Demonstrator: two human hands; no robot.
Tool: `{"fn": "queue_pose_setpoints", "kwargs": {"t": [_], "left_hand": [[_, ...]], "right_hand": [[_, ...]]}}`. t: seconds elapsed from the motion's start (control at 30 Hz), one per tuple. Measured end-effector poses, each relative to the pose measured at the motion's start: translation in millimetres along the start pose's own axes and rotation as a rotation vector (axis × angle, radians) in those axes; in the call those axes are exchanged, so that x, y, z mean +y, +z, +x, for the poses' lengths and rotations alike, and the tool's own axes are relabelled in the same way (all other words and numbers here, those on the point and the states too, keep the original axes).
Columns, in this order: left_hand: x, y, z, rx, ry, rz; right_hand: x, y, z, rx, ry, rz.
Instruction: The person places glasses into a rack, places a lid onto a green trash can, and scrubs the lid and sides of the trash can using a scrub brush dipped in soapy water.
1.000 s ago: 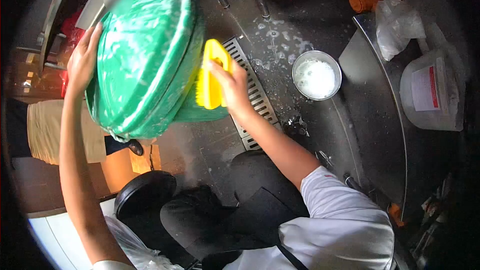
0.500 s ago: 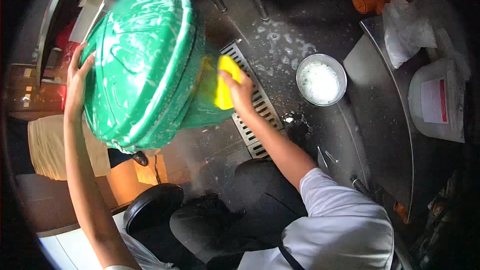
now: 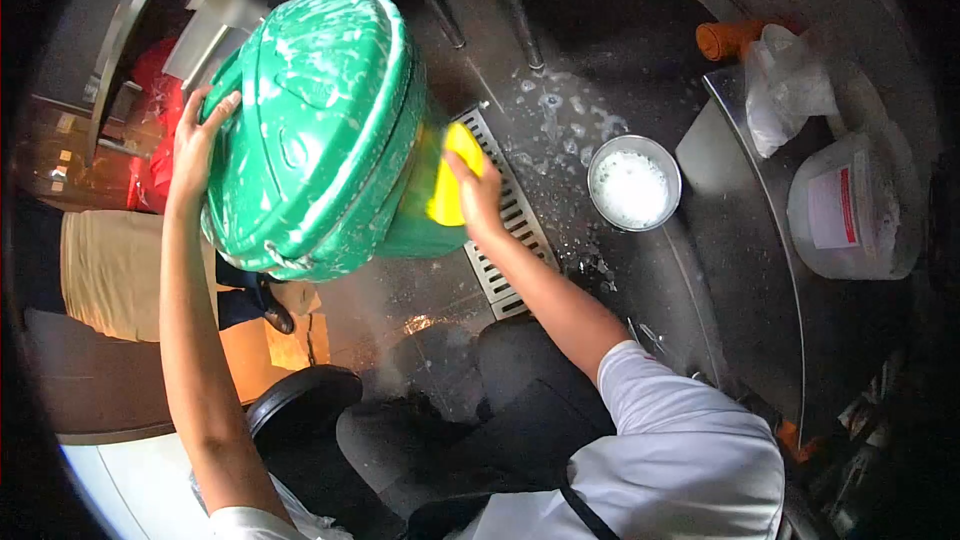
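A green plastic bin [image 3: 310, 130] with a domed lid is held up, tilted on its side and streaked with white suds. My left hand [image 3: 195, 155] is closed on the lid's left edge, with the thumb and a finger bent over it. In my right hand [image 3: 480, 200] is a yellow sponge [image 3: 464, 152], pressed to the bin's side below the lid. The sponge's far edge is smeared by motion. A metal bowl [image 3: 677, 185] full of white foam stands on the floor to the right of my right hand.
A slotted floor drain [image 3: 503, 275] runs under my right forearm. Suds [image 3: 550, 105] wet the dark floor. To the right, a counter [image 3: 760, 220] carries a plastic bag [image 3: 785, 100] and a clear tub [image 3: 850, 210]. A person in a tan apron [image 3: 135, 275] stands at left.
The bin and my left hand have shifted right in view, and more of the person at left shows. My right hand keeps the sponge on the bin's side. The background has shifted slightly.
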State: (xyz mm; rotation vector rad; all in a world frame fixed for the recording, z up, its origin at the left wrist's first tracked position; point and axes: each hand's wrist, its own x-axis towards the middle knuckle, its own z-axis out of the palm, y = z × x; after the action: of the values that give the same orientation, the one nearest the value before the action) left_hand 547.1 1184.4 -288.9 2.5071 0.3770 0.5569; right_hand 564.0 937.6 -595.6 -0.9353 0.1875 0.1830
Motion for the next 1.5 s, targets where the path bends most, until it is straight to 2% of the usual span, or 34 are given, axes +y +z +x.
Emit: {"fn": "queue_pose_setpoints", "kwargs": {"t": [0.03, 0.1, 0.17, 0.23, 0.3, 0.33, 0.37, 0.43, 0.47, 0.5, 0.57, 0.6, 0.63, 0.67, 0.7, 0.77, 0.83, 0.87, 0.9, 0.97, 1.0, 1.03, 1.1, 1.17, 1.33, 1.43, 1.5], "left_hand": [[10, -1, -7, -0.024, -0.089, -0.026], [8, -3, -3, -0.040, -0.075, 0.065], [6, -5, -4, -0.050, -0.065, 0.085], [-3, -6, 1, -0.021, -0.094, 0.110], [-6, -2, 1, 0.096, -0.014, 0.201], [-19, -8, 10, 0.036, -0.008, 0.188], [-11, -6, 9, 0.031, -0.050, 0.129], [6, -2, -4, -0.010, -0.159, 0.021], [-2, -7, 3, -0.093, -0.148, -0.027], [-12, -5, -3, -0.073, -0.123, 0.044], [-24, -4, 5, 0.057, -0.005, 0.178], [-18, -4, 5, 0.140, -0.036, 0.244], [-12, -1, -2, 0.196, -0.093, 0.311], [-2, -5, -4, 0.160, -0.128, 0.313], [4, 2, -6, 0.101, -0.164, 0.323], [-9, 2, 1, 0.128, -0.128, 0.406], [-13, 3, 1, 0.135, -0.118, 0.402], [-43, 5, 15, 0.172, -0.049, 0.365], [-33, 4, 13, 0.139, -0.039, 0.367], [-6, 5, 3, 0.028, -0.113, 0.248], [-6, 8, 6, 0.020, -0.106, 0.288], [-7, 5, 10, 0.028, -0.098, 0.335], [-2, 12, 13, 0.053, -0.030, 0.347], [2, 13, 10, 0.062, -0.001, 0.359], [19, 16, 7, 0.043, -0.005, 0.425], [28, 11, 4, 0.044, 0.040, 0.614], [50, 7, -3, 0.003, 0.095, 0.798]], "right_hand": [[-30, 15, -18, -0.063, -0.109, 0.019], [-37, 16, -21, -0.056, -0.128, 0.084], [-14, 2, -14, -0.055, -0.124, 0.088], [91, -47, 20, 0.100, -0.002, -0.039], [162, -85, 50, 0.209, 0.417, -0.061], [101, -52, 24, 0.190, 0.348, -0.099], [71, -31, 9, 0.107, 0.152, 0.007], [-14, 10, -31, -0.046, -0.125, -0.047], [-36, 22, -45, -0.050, -0.146, 0.003], [-49, 33, -51, -0.073, -0.179, 0.059], [-12, 13, -40, -0.077, -0.216, 0.012], [30, 9, -17, 0.039, -0.167, 0.061], [71, -20, 7, -0.047, -0.133, 0.098], [111, -58, 26, -0.041, 0.080, -0.229], [134, -104, 43, -0.103, 0.321, -0.720], [135, -140, 41, -0.216, 0.007, -0.764], [70, -160, 31, -0.144, -0.106, -0.693], [70, -185, 48, 0.014, -0.258, -0.811], [-3, -177, 26, 0.157, -0.285, -1.051], [-53, -207, 36, 0.350, -0.427, -1.293], [-65, -225, 52, 0.406, -0.337, -1.431], [-68, -247, 67, 0.326, -0.237, -1.525], [-47, -285, 96, 0.294, -0.209, -1.700], [-16, -327, 121, 0.209, -0.202, -1.822], [-7, -345, 107, -0.101, -0.008, -2.105], [-34, -333, 94, -0.159, -0.164, -1.894], [-69, -281, 59, 0.099, -0.204, -1.685]]}}
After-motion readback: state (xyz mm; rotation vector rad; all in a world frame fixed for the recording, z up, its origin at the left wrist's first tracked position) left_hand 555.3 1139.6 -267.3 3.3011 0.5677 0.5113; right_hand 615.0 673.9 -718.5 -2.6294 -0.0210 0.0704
